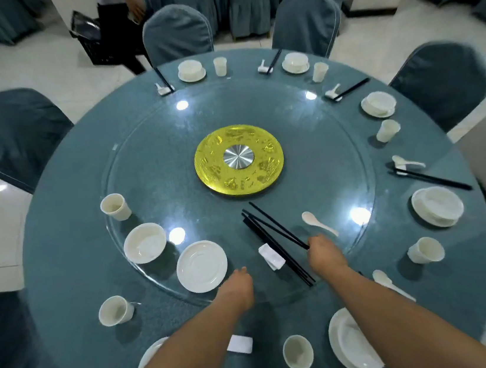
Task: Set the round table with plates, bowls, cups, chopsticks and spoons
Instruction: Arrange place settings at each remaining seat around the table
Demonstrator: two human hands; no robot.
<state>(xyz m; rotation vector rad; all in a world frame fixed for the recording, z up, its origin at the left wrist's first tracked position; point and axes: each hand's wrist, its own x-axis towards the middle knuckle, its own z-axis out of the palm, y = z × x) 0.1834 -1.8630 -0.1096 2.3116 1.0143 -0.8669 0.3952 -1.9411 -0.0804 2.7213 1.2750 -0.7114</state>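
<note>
My right hand [321, 249] pinches the chopsticks [277, 245] at their near-right end, probably for a setting. My left hand [238, 283] hovers near the plate [201, 266]; I cannot tell its fingers.

Seven cups [115, 206]. Seven plates [201, 266], one half hidden at 7 o'clock. Six bowls [144, 243]. Six spoons [319, 223]. Four laid pairs of chopsticks [432, 179], plus a loose bundle near 6 o'clock. Six chairs [177, 35].

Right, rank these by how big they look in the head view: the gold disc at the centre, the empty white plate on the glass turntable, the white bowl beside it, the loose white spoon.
1. Gold disc
2. White plate
3. White bowl, only somewhat smaller than the plate
4. White spoon
The disc lies farthest from the camera, so its lead holds.
</note>
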